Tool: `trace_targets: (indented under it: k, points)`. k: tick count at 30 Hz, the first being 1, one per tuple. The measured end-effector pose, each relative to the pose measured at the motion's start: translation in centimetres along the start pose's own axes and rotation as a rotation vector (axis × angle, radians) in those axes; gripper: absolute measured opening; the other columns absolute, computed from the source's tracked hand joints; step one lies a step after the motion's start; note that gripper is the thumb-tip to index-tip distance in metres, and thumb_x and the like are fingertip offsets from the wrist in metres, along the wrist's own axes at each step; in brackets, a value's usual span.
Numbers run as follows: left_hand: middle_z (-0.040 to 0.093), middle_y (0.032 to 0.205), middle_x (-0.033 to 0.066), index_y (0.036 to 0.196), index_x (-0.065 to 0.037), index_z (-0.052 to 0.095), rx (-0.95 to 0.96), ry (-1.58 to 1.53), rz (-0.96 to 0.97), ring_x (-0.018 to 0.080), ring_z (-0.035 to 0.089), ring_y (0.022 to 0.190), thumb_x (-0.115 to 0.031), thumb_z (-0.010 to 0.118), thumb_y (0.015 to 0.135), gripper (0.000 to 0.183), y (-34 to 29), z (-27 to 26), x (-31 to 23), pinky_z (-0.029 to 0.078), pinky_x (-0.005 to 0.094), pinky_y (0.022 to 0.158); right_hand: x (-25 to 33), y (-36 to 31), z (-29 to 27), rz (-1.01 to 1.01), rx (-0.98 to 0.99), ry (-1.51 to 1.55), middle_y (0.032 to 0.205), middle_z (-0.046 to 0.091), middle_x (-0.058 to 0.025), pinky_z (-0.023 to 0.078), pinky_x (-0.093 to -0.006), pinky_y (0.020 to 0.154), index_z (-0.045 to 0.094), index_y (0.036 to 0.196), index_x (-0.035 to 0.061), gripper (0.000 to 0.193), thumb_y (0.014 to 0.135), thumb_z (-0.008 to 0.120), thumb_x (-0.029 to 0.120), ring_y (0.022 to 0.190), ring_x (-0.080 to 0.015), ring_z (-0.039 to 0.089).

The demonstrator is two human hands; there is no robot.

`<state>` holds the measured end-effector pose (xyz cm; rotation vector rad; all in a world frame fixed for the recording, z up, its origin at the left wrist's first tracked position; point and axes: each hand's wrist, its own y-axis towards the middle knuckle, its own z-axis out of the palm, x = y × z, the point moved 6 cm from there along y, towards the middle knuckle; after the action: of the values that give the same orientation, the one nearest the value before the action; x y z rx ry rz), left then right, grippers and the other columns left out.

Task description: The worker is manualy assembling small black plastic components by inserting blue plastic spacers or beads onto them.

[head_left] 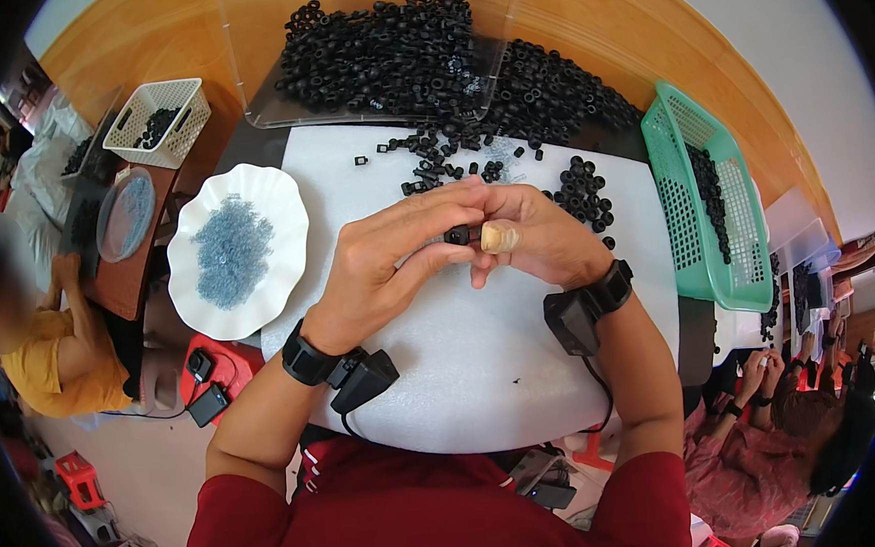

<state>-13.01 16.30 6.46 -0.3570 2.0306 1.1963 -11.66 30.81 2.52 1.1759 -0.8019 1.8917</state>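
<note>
Over the white foam sheet [444, 373], my two hands meet. My left hand [381, 257] is closed, pinching a small black plastic ring-like part [457, 235] between thumb and fingers. Right against it, my right hand [540, 227] has its fingers curled and its thumb pressed close to the part; whether it grips the part too, or some tiny piece, is hidden. Behind the hands, loose black parts [433, 163] lie scattered with a few clear bits [500, 152] among them. A cluster of similar black parts [581, 192] sits just past my right hand.
A scalloped white plate [293, 287] of small bluish clear pieces stands at left. At the back, a clear tub [267, 113] overflows with black parts. A green basket [744, 285] is at right. People work at either side; a red stool [237, 361] holds small devices.
</note>
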Motion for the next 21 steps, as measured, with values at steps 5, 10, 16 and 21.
trace_targets:
  k: [5,10,16,21]
  points:
    - [0.066,0.114,0.0185,0.106,0.003,0.067,0.019,-0.094,-0.001,0.0340,0.060,0.115,-0.003,0.067,0.081,0.025,-0.1,0.2,-0.1,0.051,0.0394,0.094,-0.5,0.0,0.9,-0.024,0.138,0.051,0.097,0.062,-0.0031,0.056,-0.0313,0.074,0.062,0.112,0.0022,0.039,0.086,0.071,0.030,0.088,-0.0126,0.062]
    - [0.065,0.115,0.0187,0.105,0.003,0.066,0.009,-0.133,-0.015,0.0350,0.058,0.117,-0.003,0.066,0.082,0.024,0.1,0.1,-0.3,0.050,0.0394,0.095,-0.4,0.2,1.5,-0.117,0.145,0.051,0.103,0.064,-0.0047,0.056,-0.0335,0.079,0.062,0.114,0.0019,0.037,0.088,0.070,0.027,0.092,-0.0136,0.063]
    - [0.065,0.117,0.0185,0.108,0.003,0.065,0.043,-0.118,0.038,0.0355,0.057,0.118,-0.002,0.064,0.084,0.025,0.0,-0.1,-0.4,0.049,0.0393,0.096,-0.3,0.3,2.0,-0.137,0.079,0.072,0.107,0.064,-0.0058,0.056,-0.0346,0.082,0.061,0.115,0.0021,0.031,0.089,0.068,0.019,0.095,-0.0141,0.062]
    - [0.061,0.124,0.0188,0.117,0.002,0.062,0.062,-0.127,-0.027,0.0351,0.054,0.123,-0.001,0.066,0.083,0.034,0.0,0.3,0.1,0.045,0.0397,0.101,1.1,-0.4,2.1,-0.039,0.003,0.017,0.101,0.064,-0.0057,0.057,-0.0353,0.081,0.059,0.117,-0.0006,0.031,0.092,0.065,0.017,0.088,-0.0128,0.062]
